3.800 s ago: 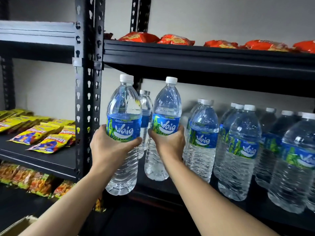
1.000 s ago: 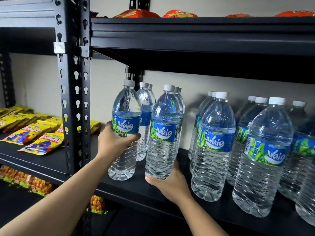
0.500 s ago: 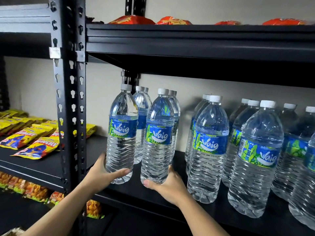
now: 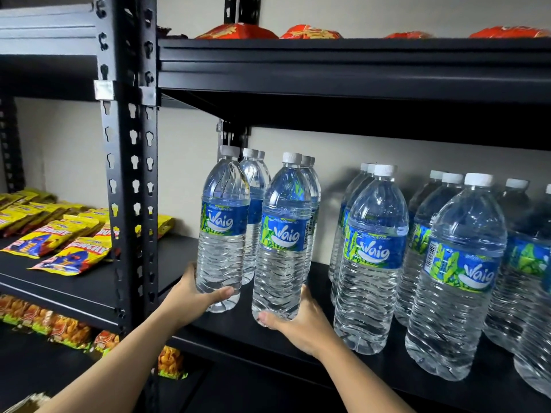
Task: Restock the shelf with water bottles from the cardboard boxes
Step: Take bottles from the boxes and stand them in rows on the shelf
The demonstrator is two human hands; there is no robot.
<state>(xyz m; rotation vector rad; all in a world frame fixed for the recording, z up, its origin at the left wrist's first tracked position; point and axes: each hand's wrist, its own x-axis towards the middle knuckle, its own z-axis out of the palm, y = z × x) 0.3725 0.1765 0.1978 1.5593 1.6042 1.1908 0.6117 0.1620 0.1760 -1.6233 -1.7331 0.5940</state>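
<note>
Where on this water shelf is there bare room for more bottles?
The shelf is bare between the upright post and the left-hand bottle; a narrow gap lies between the right-hand bottle and the next row. Bottles crowd together rightward.

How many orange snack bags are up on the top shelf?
4 orange snack bags sit in a row on the top shelf: one at the left, one beside it, one further right, one near the right edge. More may hide behind.

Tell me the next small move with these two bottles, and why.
Probably push both back, then let go: the left hand and right hand grip the bases of the left bottle and right bottle, upright at the shelf front, rows behind them.
</note>
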